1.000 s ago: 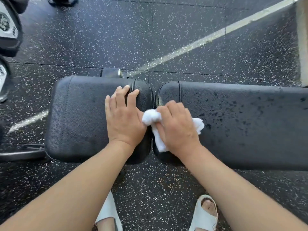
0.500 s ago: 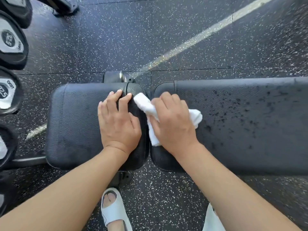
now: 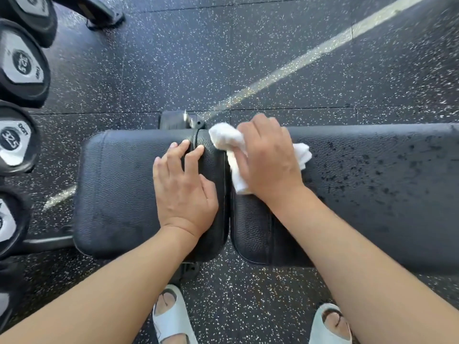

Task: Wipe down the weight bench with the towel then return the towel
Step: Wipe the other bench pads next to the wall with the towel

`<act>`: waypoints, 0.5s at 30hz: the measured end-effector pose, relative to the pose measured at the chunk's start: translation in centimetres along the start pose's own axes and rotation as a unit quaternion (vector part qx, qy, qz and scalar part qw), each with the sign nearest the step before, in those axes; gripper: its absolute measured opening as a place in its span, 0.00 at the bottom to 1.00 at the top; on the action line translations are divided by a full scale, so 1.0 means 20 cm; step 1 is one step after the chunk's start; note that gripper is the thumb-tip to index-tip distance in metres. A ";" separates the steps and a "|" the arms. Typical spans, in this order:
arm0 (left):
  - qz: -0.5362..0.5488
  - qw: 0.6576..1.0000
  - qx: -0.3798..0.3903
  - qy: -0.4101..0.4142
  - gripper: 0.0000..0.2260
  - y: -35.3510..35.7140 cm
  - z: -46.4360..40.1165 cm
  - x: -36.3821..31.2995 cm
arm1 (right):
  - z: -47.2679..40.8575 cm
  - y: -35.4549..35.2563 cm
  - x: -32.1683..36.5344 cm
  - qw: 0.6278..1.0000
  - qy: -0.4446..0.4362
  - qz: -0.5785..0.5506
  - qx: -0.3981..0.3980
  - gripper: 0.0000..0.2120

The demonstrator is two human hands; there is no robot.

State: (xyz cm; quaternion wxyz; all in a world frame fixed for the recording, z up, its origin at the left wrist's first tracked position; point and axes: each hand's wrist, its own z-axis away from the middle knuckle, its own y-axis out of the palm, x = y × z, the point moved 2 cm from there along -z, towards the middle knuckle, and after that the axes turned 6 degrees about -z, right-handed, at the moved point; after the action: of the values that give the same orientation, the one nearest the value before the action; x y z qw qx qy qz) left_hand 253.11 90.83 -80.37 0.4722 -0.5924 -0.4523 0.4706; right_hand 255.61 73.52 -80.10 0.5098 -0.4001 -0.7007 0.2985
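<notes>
Dumbbells [image 3: 21, 65] line your far left. Your left hand [image 3: 185, 192] lies flat, fingers slightly spread, on the weight bench [image 3: 119, 184] seat pad. Your right hand [image 3: 269, 161] presses the bunched white towel [image 3: 227, 140], fingers curled over it, at the pad gap's far edge.

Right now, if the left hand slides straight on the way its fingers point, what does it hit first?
Left hand lies flat on the seat pad, fingers pointing to its far edge. Beyond that edge the black bracket is likely first, then floor; its height is unclear.
</notes>
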 end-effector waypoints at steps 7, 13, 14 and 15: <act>-0.004 1.000 0.002 0.000 0.24 0.00 0.00 0.01 | -0.22 0.08 -0.02 0.998 0.058 0.029 0.027 0.07; 0.012 1.000 -0.006 0.004 0.24 0.01 -0.01 0.01 | 0.37 -0.10 0.18 0.997 0.020 -0.033 0.060 0.05; 0.011 1.000 -0.007 0.003 0.24 0.02 -0.01 0.01 | 0.47 -0.13 0.21 0.996 0.006 -0.042 0.074 0.04; 0.007 1.000 -0.009 0.003 0.24 0.02 -0.01 0.01 | 0.55 -0.15 0.23 0.995 -0.009 -0.051 0.084 0.03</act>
State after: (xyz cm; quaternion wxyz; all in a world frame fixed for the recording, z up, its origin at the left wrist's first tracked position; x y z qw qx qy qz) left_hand 253.28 91.05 -80.74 0.4649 -0.6011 -0.4512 0.4680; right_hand 243.58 75.90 -78.86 0.5497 -0.3168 -0.6974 0.3333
